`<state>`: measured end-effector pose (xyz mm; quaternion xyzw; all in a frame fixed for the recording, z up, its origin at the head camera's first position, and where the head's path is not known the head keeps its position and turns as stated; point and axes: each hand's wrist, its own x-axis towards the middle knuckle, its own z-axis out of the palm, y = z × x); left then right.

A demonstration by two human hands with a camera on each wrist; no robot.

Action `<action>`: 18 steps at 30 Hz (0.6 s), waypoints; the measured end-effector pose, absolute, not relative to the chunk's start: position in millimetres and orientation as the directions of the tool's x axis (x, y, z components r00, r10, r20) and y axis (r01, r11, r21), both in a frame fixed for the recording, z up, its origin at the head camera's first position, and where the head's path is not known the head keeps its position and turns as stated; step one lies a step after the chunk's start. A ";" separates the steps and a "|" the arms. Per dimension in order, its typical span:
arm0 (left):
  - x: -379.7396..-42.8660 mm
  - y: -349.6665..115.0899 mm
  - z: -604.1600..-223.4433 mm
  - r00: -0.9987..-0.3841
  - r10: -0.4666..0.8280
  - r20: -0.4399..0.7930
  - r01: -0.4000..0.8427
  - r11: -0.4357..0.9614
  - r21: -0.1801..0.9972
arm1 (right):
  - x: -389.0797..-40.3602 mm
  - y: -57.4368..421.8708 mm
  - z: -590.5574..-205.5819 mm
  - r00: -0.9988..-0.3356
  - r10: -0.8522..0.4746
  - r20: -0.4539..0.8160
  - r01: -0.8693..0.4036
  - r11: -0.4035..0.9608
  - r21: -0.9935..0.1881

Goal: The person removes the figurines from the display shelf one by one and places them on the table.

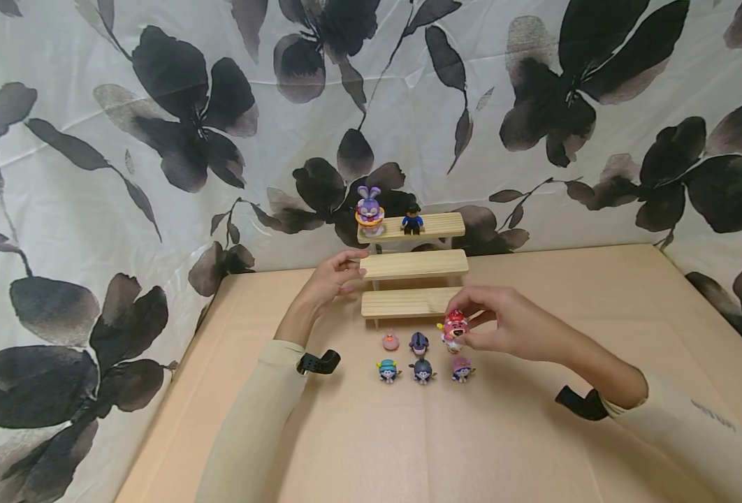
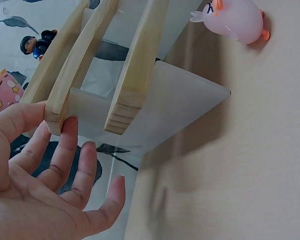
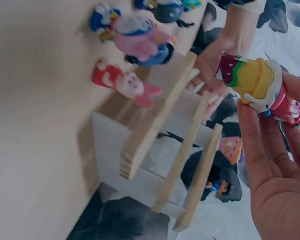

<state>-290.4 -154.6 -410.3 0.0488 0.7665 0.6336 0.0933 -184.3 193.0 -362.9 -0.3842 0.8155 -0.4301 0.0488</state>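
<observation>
Figurine (image 1: 454, 325) in pink and red is pinched in the right grip (image 1: 514, 323), while the left grip (image 1: 328, 279) pinches the middle wooden shelf (image 1: 415, 265), seemingly to steady it.

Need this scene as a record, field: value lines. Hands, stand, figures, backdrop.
left: left hand grips left end of middle board
right: right hand holds pink-and-yellow figure
stand: wooden stand, three stepped boards
top board: purple rabbit figure, blue-topped figure
table, nearer stand: pink duck, dark blue figure, red-and-pink figure
table, front row: teal-hatted figure, dark-hatted figure, pink-hatted figure
backdrop: pale cloth with dark flowers
</observation>
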 end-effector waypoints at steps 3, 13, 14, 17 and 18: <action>-288.3 -155.2 -410.0 -0.976 0.200 -0.081 -0.042 0.190 0.981 | -177.5 193.2 -368.2 -0.709 -0.669 0.222 -0.566 0.352 -0.745; -284.7 -158.7 -410.8 -0.975 0.205 -0.091 -0.049 0.197 0.979 | -156.5 191.7 -384.3 -0.728 -0.659 0.192 -0.533 0.368 -0.762; -284.2 -159.0 -410.7 -0.974 0.207 -0.092 -0.051 0.197 0.979 | -154.2 191.6 -385.7 -0.731 -0.655 0.192 -0.535 0.374 -0.758; -282.5 -159.3 -410.0 -0.973 0.212 -0.096 -0.054 0.194 0.979 | -147.3 191.3 -389.3 -0.740 -0.644 0.193 -0.539 0.397 -0.743; -281.9 -159.3 -409.6 -0.972 0.213 -0.096 -0.055 0.193 0.980 | -145.1 191.2 -390.7 -0.744 -0.640 0.191 -0.538 0.405 -0.739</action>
